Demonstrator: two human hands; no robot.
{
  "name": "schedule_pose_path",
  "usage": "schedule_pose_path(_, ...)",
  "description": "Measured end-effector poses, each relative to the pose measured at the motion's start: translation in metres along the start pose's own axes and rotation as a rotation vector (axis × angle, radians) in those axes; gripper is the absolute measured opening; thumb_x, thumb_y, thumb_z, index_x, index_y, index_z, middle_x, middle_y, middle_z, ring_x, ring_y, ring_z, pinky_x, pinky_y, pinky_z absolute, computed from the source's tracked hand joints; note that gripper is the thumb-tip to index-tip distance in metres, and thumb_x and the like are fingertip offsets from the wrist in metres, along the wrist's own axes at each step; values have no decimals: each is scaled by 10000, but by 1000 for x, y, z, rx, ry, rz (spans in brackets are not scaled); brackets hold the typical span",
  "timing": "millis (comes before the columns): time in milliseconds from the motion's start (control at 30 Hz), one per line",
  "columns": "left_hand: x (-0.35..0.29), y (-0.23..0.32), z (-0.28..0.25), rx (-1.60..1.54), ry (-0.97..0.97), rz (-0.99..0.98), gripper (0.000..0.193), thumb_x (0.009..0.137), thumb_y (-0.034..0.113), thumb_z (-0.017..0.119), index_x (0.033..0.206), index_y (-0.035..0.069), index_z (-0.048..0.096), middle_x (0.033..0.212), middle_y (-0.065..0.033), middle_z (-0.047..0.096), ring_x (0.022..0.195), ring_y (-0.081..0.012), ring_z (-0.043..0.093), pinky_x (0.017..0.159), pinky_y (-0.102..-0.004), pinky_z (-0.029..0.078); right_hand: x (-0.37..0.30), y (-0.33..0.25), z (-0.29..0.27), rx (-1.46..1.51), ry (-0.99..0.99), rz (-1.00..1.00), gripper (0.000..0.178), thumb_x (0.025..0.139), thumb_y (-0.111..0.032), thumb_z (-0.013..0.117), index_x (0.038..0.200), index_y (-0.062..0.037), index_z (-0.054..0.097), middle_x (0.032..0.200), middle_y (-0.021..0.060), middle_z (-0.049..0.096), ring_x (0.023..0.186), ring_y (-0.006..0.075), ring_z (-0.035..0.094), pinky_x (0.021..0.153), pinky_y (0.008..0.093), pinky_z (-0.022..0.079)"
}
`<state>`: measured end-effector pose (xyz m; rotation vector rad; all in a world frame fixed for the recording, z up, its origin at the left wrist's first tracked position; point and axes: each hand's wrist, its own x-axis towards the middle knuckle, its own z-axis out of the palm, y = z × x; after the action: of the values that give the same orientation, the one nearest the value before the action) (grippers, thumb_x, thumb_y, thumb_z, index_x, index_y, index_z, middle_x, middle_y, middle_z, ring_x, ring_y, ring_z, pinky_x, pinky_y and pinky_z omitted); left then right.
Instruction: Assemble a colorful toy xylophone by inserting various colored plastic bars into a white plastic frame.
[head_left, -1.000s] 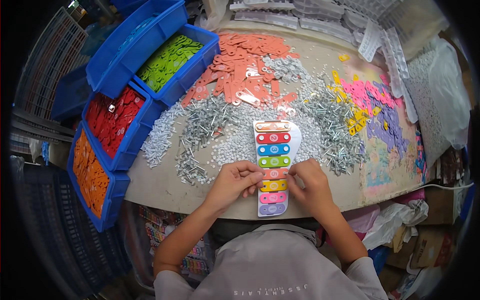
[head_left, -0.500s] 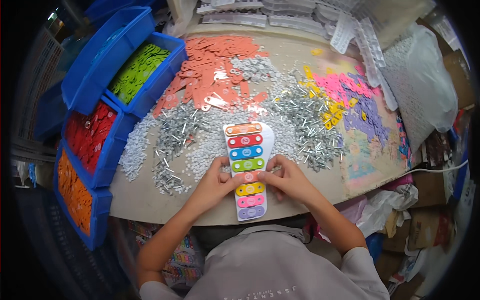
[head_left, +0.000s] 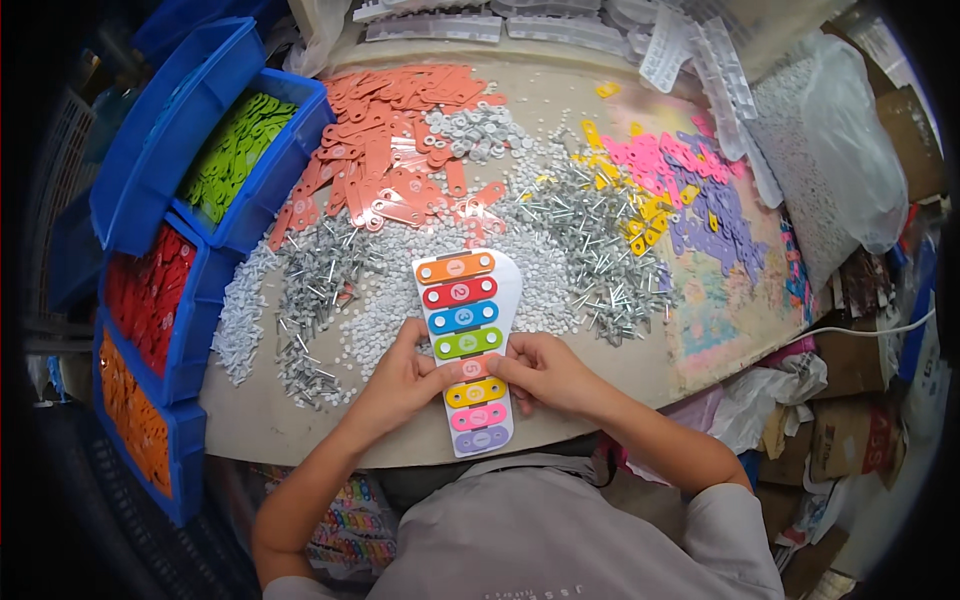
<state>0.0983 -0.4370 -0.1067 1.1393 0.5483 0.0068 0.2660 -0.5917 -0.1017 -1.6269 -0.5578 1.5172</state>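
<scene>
Both the left hand (head_left: 403,385) and right hand (head_left: 545,372) grip the board (head_left: 506,290) by the table's (head_left: 245,425) near edge, thumbs on the coral bar (head_left: 473,369); pressing its ends evenly should keep it level.

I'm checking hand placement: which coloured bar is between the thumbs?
The salmon bar, between the green bar and yellow bar; only it has a thumb at each end.

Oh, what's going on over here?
A person at a table is holding a white toy xylophone, left hand and right hand on opposite sides, thumbs at either end of its salmon bar. The four bars above show white caps at both ends; the three below show none. Loose salmon bars lie piled beyond, and blue bins stand at the left.
</scene>
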Motion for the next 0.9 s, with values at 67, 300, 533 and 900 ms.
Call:
schedule_pose_path(67,0,1,0,8,2,-6,411,973,79,651,1265,17,369,975,-165,722,877,-162,719,736,-253,537,2,6,0,-12,-8,4,347,1002,-334,628,863,-19,586,606,-2,583,473,68,558,430,227,395)
schedule_pose_path(300,-13,-3,-2,217,125,-65,525,971,134,676,1381,-1,376,891,-106,730,799,-80,674,654,-212,478,-2,7,5,47,33,-55,302,1017,-266,603,833,-28,571,604,11,578,490,85,564,448,234,419)
schedule_pose_path(533,-57,-8,-39,946,713,581,147,932,91,653,1049,6,677,719,-94,663,632,-223,647,628,-327,487,-27,56,20,-104,462,-524,149,1024,-121,549,910,-27,564,618,9,572,516,79,547,471,226,414)
schedule_pose_path(900,-70,10,-161,1286,1128,464,112,856,66,722,942,6,682,827,-111,615,767,-244,614,716,-341,484,-23,51,32,-233,546,-585,78,949,-81,642,910,-14,638,674,58,634,571,100,604,514,259,462)
